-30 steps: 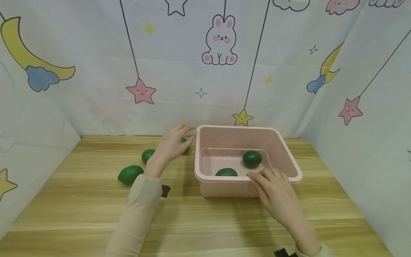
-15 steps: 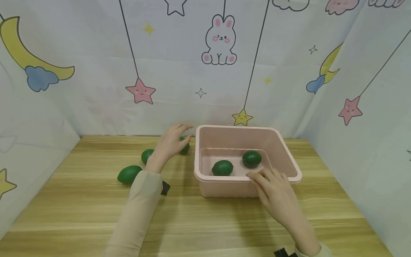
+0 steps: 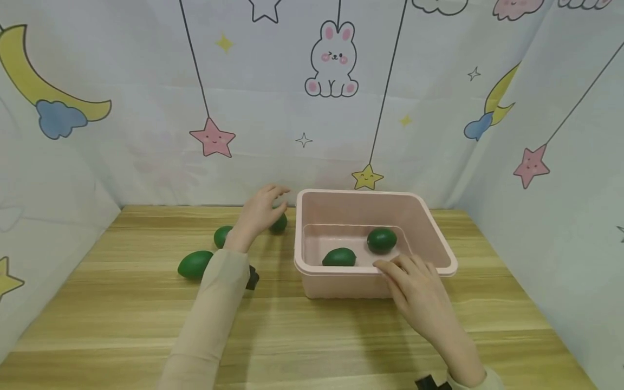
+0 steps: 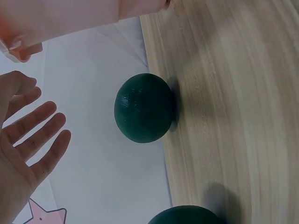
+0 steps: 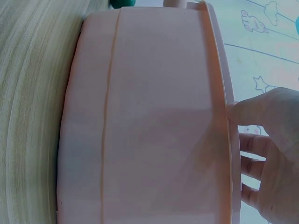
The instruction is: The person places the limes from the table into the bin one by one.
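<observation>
My left hand [image 3: 258, 215] hovers with spread, relaxed fingers over a dark green oval fruit [image 3: 278, 224] at the back of the table, beside a pink plastic box [image 3: 312, 287]. The left wrist view has that fruit [image 4: 144, 108] apart from the fingers. My right hand [image 3: 419, 290] pinches the box's near rim, thumb outside and fingers inside, as the right wrist view shows. Inside the box lie two more such fruits, one near the front wall [image 3: 339, 257] and one farther back [image 3: 382, 240]. The fruits' exact kind is unclear.
Left of the box, another green fruit [image 3: 222, 236] is partly hidden by the left wrist. A longer, pointed one [image 3: 194, 265] lies closer, by the sleeve. A white patterned curtain [image 3: 273, 97] stands behind and beside the wooden table [image 3: 122, 314].
The fruit near the box's front wall has rocked and shifted. My left hand has drifted slightly left, away from the box. My right hand stays at the rim.
</observation>
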A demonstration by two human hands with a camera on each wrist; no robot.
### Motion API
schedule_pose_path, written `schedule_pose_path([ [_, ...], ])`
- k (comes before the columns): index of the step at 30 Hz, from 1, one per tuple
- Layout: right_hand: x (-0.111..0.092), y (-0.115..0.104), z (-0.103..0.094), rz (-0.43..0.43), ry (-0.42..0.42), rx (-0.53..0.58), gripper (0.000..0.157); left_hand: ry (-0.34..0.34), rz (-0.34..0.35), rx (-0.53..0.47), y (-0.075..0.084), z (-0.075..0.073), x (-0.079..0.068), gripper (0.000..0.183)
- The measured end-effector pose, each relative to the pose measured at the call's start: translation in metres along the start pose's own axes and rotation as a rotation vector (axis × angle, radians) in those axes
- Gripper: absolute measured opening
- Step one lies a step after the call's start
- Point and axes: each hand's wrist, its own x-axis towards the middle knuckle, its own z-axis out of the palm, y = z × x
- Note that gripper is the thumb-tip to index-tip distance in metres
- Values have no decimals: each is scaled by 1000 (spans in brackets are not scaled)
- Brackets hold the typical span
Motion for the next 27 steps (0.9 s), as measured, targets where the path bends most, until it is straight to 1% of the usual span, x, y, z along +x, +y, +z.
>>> schedule_pose_path([
  [4,1,0,0,1,1,1,24,2,-6,-9,-4,4,2,38],
  [9,1,-1,-1,1,-6,1,25,2,2,5,-12,11,4,36],
  [12,1,-1,-1,2,-8,-1,25,-7,-5,13,-16,14,6,36],
  [21,1,-1,0,1,-6,-2,25,-58,-40,41,-20,16,11,38],
  [24,1,-1,-1,3,-5,-1,25,-63,-45,45,-21,17,13,37],
  [27,0,-1,-1,1,-3,2,25,-66,-40,70,-22,19,14,36],
])
